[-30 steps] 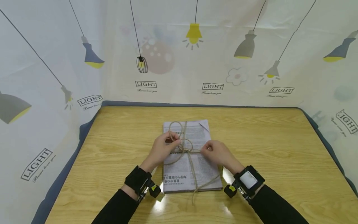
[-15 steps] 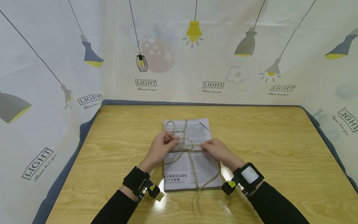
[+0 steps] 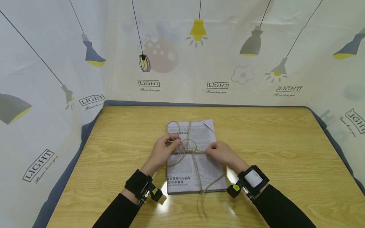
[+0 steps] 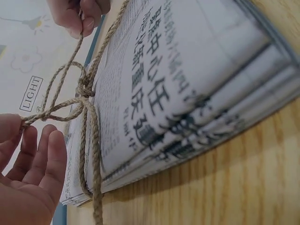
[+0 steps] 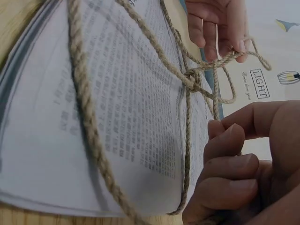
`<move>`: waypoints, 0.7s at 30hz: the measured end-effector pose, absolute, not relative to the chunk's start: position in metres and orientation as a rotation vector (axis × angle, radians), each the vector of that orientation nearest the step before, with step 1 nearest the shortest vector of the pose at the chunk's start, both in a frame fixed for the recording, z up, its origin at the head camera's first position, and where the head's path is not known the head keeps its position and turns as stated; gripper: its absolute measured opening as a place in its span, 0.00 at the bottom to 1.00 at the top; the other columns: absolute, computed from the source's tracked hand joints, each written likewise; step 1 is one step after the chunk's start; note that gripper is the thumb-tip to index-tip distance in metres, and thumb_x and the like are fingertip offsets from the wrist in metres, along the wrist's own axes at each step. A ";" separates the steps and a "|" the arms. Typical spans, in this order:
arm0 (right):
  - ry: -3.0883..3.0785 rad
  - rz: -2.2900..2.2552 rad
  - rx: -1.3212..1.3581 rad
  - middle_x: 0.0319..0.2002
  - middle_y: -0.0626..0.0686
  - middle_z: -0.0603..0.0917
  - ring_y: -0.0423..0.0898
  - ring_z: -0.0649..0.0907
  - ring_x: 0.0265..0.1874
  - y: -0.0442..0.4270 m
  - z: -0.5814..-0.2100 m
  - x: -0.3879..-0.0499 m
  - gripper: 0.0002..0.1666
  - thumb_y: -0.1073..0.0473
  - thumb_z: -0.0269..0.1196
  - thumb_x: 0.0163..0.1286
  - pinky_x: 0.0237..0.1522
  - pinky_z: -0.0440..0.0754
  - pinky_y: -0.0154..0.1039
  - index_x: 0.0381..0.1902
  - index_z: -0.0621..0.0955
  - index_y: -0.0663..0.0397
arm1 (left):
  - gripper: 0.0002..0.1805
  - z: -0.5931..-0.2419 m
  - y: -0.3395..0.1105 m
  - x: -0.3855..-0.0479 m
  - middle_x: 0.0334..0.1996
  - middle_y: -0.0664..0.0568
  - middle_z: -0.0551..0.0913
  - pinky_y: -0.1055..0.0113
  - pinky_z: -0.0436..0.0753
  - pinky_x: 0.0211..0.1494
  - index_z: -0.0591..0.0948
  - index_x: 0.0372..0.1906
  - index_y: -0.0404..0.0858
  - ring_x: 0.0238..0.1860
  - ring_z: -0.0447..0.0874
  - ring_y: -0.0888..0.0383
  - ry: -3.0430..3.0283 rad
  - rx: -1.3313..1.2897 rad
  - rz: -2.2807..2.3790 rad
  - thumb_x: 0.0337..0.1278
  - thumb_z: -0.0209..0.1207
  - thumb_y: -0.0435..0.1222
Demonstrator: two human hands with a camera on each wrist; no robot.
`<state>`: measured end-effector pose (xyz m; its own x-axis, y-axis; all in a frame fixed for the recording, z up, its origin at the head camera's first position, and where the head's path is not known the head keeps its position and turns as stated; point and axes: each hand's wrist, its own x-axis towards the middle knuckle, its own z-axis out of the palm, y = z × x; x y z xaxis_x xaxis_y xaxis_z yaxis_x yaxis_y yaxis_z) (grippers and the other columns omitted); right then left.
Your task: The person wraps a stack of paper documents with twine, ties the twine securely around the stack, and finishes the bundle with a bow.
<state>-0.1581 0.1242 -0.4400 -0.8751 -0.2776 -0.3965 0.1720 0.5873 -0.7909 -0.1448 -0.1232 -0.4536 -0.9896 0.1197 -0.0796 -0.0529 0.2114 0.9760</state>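
A stack of folded newspapers (image 3: pixel 182 172) lies flat on the wooden table, wrapped crosswise with brown twine (image 3: pixel 196 167) that is knotted near its middle. My left hand (image 3: pixel 163 150) pinches the twine between thumb and index finger left of the knot, its other fingers loosely bent in the left wrist view. On the other side, my right hand (image 3: pixel 223 153) pinches a strand drawn out to the right, its fingers curled in the right wrist view. Loops of twine (image 4: pixel 61 91) stand above the knot between both hands. A loose tail hangs over the stack's near edge.
The wooden table (image 3: pixel 271 136) extends around the stack on all sides. A pale cloth printed with lamps (image 3: pixel 182 63) hangs behind and at both sides. Each wrist wears a black strap with a small camera (image 3: pixel 156 193).
The twine loop by my left hand has shifted left, and that hand has moved slightly left. The loose tail over the near edge has swung right. Both hands keep their pinch.
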 end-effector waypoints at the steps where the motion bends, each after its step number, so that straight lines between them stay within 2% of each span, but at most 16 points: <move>1: 2.341 -1.219 -0.101 0.20 0.46 0.67 0.41 0.66 0.19 0.124 -0.440 -0.157 0.11 0.58 0.56 0.61 0.22 0.63 0.34 0.26 0.78 0.61 | 0.10 -0.454 -0.123 -0.145 0.43 0.47 0.80 0.63 0.84 0.43 0.80 0.48 0.36 0.40 0.81 0.56 2.339 0.065 1.884 0.67 0.58 0.38; 6: 2.344 -1.191 -0.111 0.21 0.49 0.73 0.42 0.68 0.20 0.121 -0.440 -0.155 0.12 0.58 0.55 0.63 0.23 0.64 0.35 0.26 0.79 0.60 | 0.08 -0.453 -0.122 -0.143 0.45 0.46 0.80 0.69 0.81 0.41 0.79 0.46 0.36 0.41 0.80 0.56 2.348 0.055 1.827 0.67 0.57 0.36; 9: 2.341 -1.205 -0.073 0.20 0.50 0.75 0.42 0.65 0.17 0.121 -0.439 -0.154 0.14 0.57 0.55 0.64 0.21 0.62 0.34 0.24 0.79 0.61 | 0.07 -0.452 -0.120 -0.143 0.47 0.45 0.80 0.69 0.80 0.42 0.78 0.45 0.36 0.44 0.80 0.56 2.357 0.057 1.794 0.67 0.57 0.35; 13: 2.373 -1.244 -0.043 0.20 0.49 0.74 0.42 0.67 0.19 0.123 -0.440 -0.155 0.13 0.57 0.57 0.63 0.24 0.64 0.34 0.22 0.77 0.59 | 0.05 -0.451 -0.119 -0.142 0.49 0.45 0.83 0.68 0.80 0.44 0.77 0.42 0.37 0.45 0.80 0.56 2.381 0.085 1.768 0.65 0.58 0.34; 17: 2.341 -1.317 0.009 0.22 0.48 0.70 0.43 0.67 0.22 0.126 -0.441 -0.157 0.12 0.57 0.59 0.63 0.26 0.66 0.35 0.25 0.78 0.60 | 0.05 -0.451 -0.119 -0.141 0.52 0.44 0.84 0.64 0.80 0.44 0.76 0.42 0.39 0.47 0.82 0.56 2.360 0.092 1.760 0.66 0.58 0.35; 21: 2.281 -1.365 0.048 0.30 0.48 0.77 0.43 0.70 0.25 0.128 -0.442 -0.158 0.12 0.55 0.62 0.65 0.28 0.68 0.35 0.33 0.83 0.60 | 0.07 -0.450 -0.120 -0.141 0.54 0.43 0.83 0.60 0.80 0.45 0.76 0.47 0.38 0.49 0.83 0.50 2.299 0.087 1.806 0.69 0.56 0.36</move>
<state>-0.1577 0.1279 -0.4424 -0.8851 -0.2095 -0.4156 0.2673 0.5022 -0.8224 -0.1405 -0.1202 -0.4500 -0.9748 0.1794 -0.1329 -0.0867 0.2447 0.9657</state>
